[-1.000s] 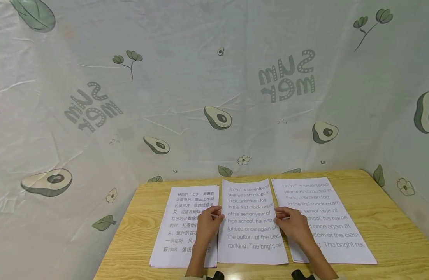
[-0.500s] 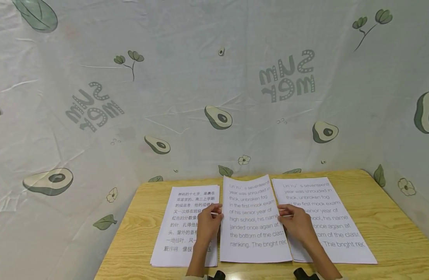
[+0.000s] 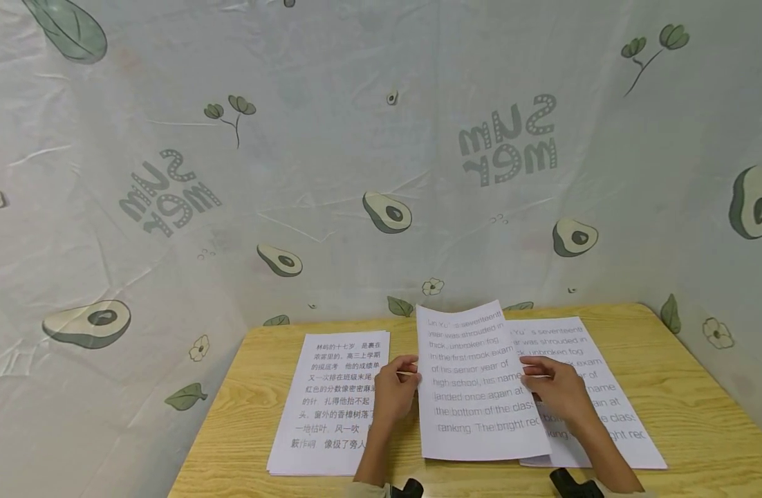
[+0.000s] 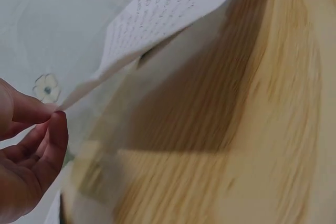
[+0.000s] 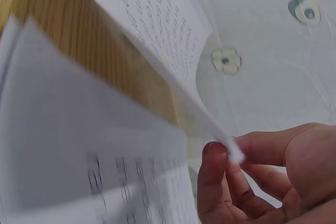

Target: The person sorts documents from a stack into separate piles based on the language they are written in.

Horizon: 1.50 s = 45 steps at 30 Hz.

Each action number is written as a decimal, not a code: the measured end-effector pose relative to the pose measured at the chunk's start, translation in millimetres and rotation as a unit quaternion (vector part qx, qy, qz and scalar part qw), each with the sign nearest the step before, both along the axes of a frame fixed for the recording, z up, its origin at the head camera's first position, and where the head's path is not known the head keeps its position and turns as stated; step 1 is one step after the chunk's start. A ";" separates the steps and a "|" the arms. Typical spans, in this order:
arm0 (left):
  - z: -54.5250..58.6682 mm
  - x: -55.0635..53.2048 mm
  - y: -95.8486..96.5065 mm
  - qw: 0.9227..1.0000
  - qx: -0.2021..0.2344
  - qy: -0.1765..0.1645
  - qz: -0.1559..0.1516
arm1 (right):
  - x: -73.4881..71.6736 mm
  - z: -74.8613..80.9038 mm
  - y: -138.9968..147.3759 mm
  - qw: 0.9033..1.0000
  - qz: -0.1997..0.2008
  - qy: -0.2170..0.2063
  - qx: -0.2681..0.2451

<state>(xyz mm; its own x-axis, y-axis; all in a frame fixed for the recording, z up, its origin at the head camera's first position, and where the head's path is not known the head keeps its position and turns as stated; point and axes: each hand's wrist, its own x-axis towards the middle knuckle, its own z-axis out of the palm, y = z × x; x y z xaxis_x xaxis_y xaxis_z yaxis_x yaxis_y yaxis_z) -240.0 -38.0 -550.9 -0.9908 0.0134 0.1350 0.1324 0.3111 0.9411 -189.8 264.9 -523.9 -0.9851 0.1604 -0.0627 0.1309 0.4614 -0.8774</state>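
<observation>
A sheet of paper [image 3: 471, 387] with large English print is held above the table, its far edge sagging in a curve. My left hand [image 3: 396, 389] pinches its left edge between thumb and finger, which the left wrist view shows up close on the sheet's rim [image 4: 157, 17]. On the opposite edge my right hand [image 3: 558, 389] pinches the paper in the same way. The sheet's right part overlaps the right-hand paper stack [image 3: 611, 422], which bears the same English text. In the right wrist view that stack [image 5: 79, 129] lies below the lifted sheet.
A stack of papers with Chinese print [image 3: 325, 401] lies on the left of the wooden table [image 3: 231, 408], partly behind my left forearm. A pale curtain [image 3: 325, 173] with avocado patterns hangs behind the table and along its sides.
The English sheet has risen off the table and moved right, both hands travelling with it. It now covers part of the right stack. Bare wood shows beside the Chinese stack.
</observation>
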 end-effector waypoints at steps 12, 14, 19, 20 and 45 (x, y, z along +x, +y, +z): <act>-6.8 4.0 59.5 0.997 0.070 -0.020 -0.006 | 2.4 -3.9 62.9 0.999 0.021 -0.034 0.001; -7.7 5.0 68.2 0.997 0.071 -0.015 -0.006 | 2.4 -5.9 71.2 0.999 0.021 -0.038 0.005; -9.6 6.1 87.0 0.997 0.072 -0.004 -0.004 | 2.5 -10.2 88.9 0.999 0.020 -0.042 0.007; -9.8 6.3 90.3 0.997 0.072 -0.004 -0.003 | 2.6 -10.8 92.2 0.999 0.021 -0.043 0.006; -10.6 12.5 149.2 0.994 0.109 -0.020 0.005 | 5.8 -12.6 142.2 0.998 0.018 -0.050 0.022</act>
<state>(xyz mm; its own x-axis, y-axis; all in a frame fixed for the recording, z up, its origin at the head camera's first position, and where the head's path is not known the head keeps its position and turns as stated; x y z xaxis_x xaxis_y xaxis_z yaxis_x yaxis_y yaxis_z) -227.5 111.2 -561.5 -0.9954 -0.0223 0.0932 0.0905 0.1004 0.9908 -184.1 407.0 -536.5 -0.9795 0.1288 -0.1548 0.1992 0.5052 -0.8397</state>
